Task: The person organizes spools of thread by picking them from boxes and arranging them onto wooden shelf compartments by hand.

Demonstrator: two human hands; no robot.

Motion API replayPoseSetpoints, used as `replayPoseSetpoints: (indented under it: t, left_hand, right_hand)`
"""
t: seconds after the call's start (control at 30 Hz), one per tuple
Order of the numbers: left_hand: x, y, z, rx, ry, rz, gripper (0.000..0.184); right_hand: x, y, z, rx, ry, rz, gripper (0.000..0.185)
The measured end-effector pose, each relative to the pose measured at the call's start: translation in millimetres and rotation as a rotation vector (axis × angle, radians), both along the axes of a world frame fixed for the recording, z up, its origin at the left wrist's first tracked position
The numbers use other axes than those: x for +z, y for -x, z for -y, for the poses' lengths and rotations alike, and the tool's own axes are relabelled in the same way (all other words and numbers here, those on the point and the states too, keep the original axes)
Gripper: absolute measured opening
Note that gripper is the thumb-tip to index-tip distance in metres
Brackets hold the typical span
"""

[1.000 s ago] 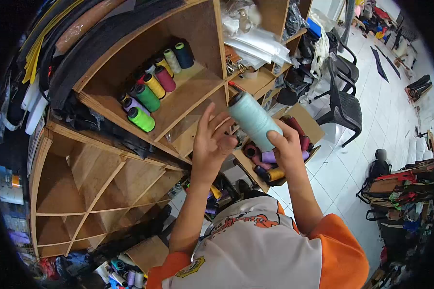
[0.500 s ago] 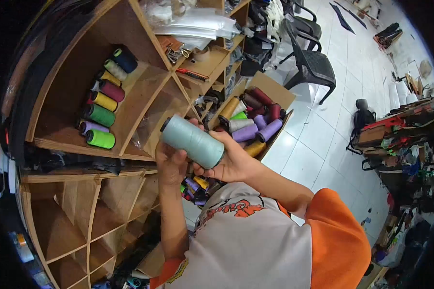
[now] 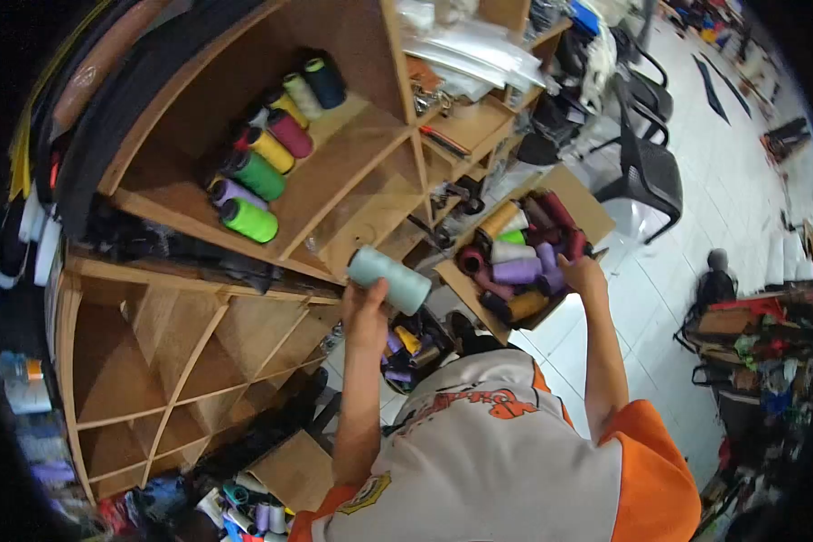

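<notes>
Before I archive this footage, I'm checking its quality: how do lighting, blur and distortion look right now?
In the head view, the lens bows the wooden pigeonhole shelf and the corners fall to black; glare whitens the plastic sheets; the white tiled floor is bright; the pale-blue thread spool in the left hand looks slightly soft, the shirt lettering hard to read.

Pale aqua spool; grey shirt, orange sleeves.

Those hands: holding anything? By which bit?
The left hand holds a pale blue spool by its rounded side. Whether the right hand, at the box, holds anything is unclear.
</notes>
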State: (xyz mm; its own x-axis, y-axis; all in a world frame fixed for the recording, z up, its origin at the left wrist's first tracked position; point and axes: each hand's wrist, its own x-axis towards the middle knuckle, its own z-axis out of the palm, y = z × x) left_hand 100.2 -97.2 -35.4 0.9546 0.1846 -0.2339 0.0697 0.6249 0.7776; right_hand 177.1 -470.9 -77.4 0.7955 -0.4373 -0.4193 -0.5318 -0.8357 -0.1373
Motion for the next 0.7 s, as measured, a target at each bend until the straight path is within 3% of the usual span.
replayPoseSetpoints:
  t: [0.27,0.43,0.6,0.7]
  left_hand:
    - [-1,16,-6,0.057,0.0,0.015,0.054]
    - [-7,19,-12,0.047,-0.024,-0.005,0.051]
    - [-20,19,-15,0.033,-0.003,0.006,0.049]
    - [-22,19,-17,0.042,0.01,0.0,0.049]
  right_hand:
    - [-29,3,-1,-0.001,0.043,0.049,0.06]
    - [5,9,-21,0.039,0.136,0.196,0.052]
    - [-25,3,-13,0.082,0.176,0.241,0.058]
    - [-38,-4,-21,-0.049,0.155,0.296,0.063]
